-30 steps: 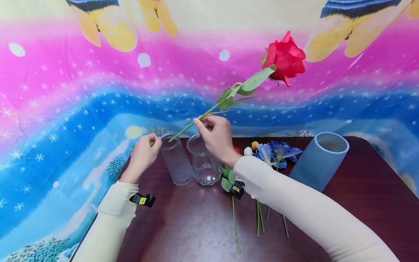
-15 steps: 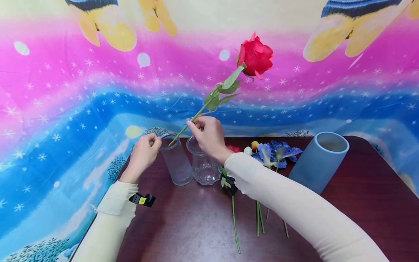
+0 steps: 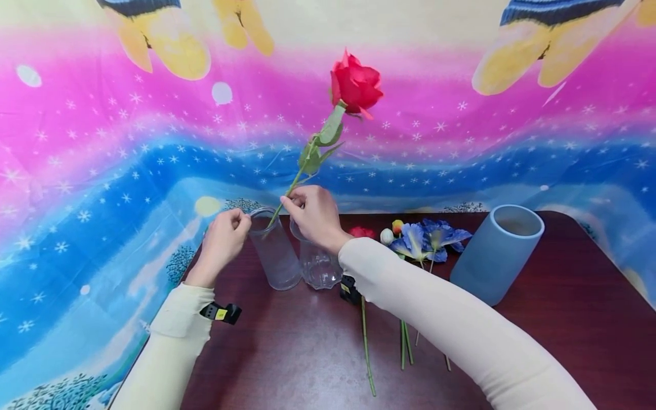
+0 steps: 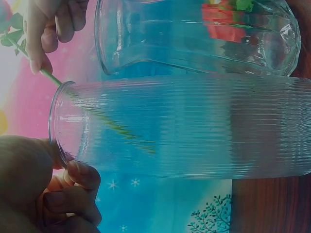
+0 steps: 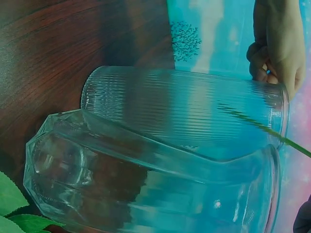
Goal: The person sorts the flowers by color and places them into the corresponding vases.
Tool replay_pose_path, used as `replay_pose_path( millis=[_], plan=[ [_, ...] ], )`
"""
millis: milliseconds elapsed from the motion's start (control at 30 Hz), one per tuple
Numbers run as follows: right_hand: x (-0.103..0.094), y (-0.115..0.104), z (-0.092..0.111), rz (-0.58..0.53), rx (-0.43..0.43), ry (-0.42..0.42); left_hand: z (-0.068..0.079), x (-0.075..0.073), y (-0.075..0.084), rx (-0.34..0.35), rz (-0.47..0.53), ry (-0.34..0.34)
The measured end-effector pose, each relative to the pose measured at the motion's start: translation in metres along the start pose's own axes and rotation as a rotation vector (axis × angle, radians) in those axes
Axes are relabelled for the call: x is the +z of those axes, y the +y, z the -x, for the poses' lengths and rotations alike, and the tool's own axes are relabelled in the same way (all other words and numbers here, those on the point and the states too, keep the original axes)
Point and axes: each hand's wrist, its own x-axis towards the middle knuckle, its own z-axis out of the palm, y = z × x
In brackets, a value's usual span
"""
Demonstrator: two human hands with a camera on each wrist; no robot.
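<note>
My right hand [image 3: 315, 216] pinches the green stem of a red rose [image 3: 356, 85], which leans up to the right. The stem's lower end is inside a ribbed clear glass vase [image 3: 279, 259], as the left wrist view shows through the glass. With thumb and fingers my left hand [image 3: 222, 242] pinches the rim of that same vase at its left side. Close beside it stands a second clear glass vase [image 3: 320, 270] with a flared rim and faceted base, partly hidden behind my right hand.
On the dark wooden table [image 3: 287, 353] to the right lie a second red rose [image 3: 362, 232], blue flowers [image 3: 422, 239] and white and yellow buds [image 3: 386, 236], partly behind the right sleeve. A blue vase [image 3: 497, 253] stands farther right. A printed cloth hangs behind.
My right hand has moved left and slightly down with the rose, which now stands steeper. Its stem end has gone down into the ribbed vase. My left hand keeps its place on the rim.
</note>
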Motion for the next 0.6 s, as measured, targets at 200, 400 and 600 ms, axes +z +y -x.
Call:
replay_pose_path(
  millis=[200,400,600],
  plan=[
    [0.004,-0.001,-0.001,0.024,-0.012,-0.01,0.0,0.001,0.0,0.001,-0.017,0.008],
    [0.01,-0.002,-0.002,0.081,0.007,-0.057,0.0,0.002,-0.002,0.012,-0.018,0.01],
    [0.015,-0.005,-0.003,0.129,-0.002,-0.125,-0.001,0.003,-0.003,0.03,-0.01,0.018]
  ],
)
